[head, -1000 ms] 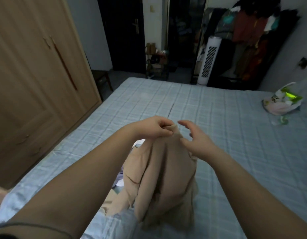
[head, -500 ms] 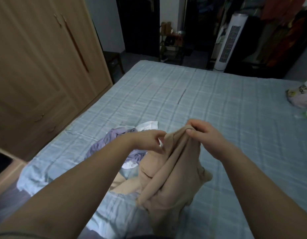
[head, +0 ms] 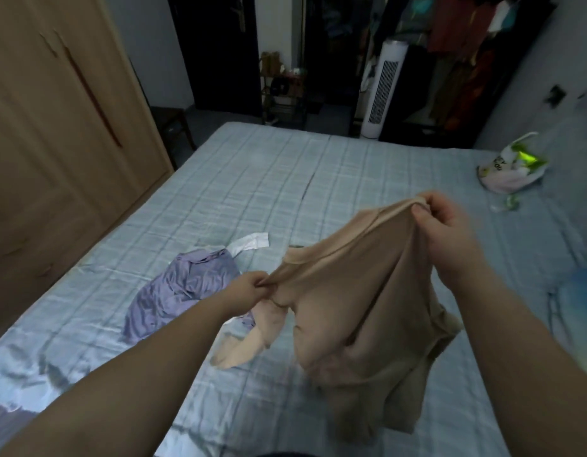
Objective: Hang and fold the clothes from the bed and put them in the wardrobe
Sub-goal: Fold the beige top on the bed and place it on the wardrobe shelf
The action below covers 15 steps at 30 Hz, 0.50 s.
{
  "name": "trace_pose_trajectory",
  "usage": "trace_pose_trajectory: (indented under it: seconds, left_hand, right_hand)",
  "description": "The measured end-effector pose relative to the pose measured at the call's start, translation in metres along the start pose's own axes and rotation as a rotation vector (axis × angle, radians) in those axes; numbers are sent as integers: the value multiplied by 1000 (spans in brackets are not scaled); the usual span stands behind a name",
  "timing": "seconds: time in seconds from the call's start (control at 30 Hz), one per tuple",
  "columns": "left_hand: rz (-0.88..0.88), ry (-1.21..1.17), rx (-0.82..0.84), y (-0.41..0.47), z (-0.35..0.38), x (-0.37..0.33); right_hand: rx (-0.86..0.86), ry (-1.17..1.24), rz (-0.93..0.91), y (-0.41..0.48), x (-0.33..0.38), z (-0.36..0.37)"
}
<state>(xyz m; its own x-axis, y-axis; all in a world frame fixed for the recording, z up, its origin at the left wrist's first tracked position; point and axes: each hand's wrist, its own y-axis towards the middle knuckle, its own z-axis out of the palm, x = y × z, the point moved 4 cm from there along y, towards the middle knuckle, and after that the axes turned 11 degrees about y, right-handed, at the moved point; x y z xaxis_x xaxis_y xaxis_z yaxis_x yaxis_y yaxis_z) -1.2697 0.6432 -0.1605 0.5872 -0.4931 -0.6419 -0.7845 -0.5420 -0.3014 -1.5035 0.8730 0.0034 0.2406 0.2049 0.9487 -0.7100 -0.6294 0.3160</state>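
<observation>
Early yet: our left hand [head: 249, 288] and right hand [head: 447, 222] hold the soft beige knit top [head: 361, 291] pinched in their fingers [head: 420, 211] over the blue checked bed [head: 252, 179]; a crumpled lilac shirt [head: 176, 291] lies on it, unfolded.

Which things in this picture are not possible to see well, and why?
All in the head view.
Shape of the beige top: lost in bunched folds.
Most of the white cloth: under the purple shirt.
The pale cloth below the left hand: part of the top or separate, unclear.
Print on the bag: blurred.
The wardrobe: cut by the left edge; shut doors hide the inside.
</observation>
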Motion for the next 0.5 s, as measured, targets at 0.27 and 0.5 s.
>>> trace_pose_trajectory:
  seconds: [0.27,0.5]
  left_hand:
    - [146,-88,-284,-66,-82,-21]
    - [426,-121,-135,-155,-142,-52]
  right_hand:
    - [-216,-536,19,-76,33,-43]
    - [-252,-830,175,-145,80,-46]
